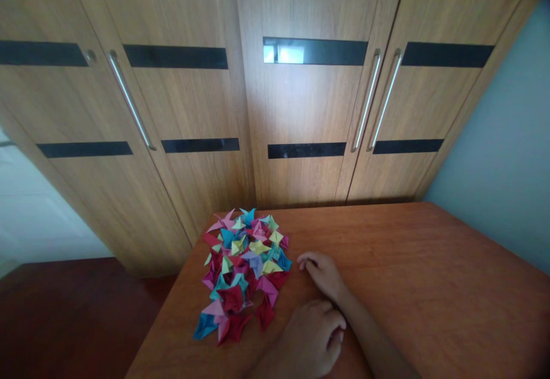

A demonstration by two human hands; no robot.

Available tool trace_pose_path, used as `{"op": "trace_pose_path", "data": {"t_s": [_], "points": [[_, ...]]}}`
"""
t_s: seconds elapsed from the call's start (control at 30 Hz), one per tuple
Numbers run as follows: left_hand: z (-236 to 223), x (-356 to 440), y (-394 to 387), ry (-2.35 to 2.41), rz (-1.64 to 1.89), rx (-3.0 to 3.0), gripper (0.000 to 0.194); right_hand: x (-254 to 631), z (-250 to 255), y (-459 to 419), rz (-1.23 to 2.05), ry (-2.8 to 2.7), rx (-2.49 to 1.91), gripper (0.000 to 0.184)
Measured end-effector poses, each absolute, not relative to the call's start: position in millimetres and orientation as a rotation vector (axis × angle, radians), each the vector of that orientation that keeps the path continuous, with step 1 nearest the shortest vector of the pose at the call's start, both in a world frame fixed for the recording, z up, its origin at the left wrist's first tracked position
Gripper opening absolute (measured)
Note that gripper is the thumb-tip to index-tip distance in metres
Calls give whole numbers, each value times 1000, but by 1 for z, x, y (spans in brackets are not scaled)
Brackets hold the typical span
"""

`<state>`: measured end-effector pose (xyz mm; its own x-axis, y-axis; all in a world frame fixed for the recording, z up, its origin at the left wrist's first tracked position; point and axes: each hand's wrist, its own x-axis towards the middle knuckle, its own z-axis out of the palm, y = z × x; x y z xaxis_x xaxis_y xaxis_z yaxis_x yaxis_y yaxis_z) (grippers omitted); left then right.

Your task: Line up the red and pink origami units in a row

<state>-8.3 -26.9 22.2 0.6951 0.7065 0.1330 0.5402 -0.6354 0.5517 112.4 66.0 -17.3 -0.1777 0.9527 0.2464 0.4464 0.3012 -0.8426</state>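
A pile of folded paper origami cranes point(253, 264) in red, pink, blue, teal and yellow lies at the left side of the wooden table. My right hand point(320, 273) rests on the tabletop just right of the pile, fingers loosely curled in and no object visible in them. Nearer to me, my left hand point(311, 333) lies with its back up and fingers folded, close to the right forearm. Nothing shows in it, and it is apart from the paper cranes. Some cranes are partly hidden under others.
The reddish-brown table point(408, 270) reaches to a wooden wardrobe point(305, 109) with metal handles point(366, 101) and dark strips. A grey-blue wall point(502, 155) stands at the right. Dark red floor point(81, 316) and a white panel point(47, 213) are at the left.
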Motion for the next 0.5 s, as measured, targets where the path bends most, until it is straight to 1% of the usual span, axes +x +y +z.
{"op": "trace_pose_path", "data": {"t_s": [0.5], "points": [[19,-7,-25,962,507,2372,15,113,-18,64,785,-1766,-1275,28]]}}
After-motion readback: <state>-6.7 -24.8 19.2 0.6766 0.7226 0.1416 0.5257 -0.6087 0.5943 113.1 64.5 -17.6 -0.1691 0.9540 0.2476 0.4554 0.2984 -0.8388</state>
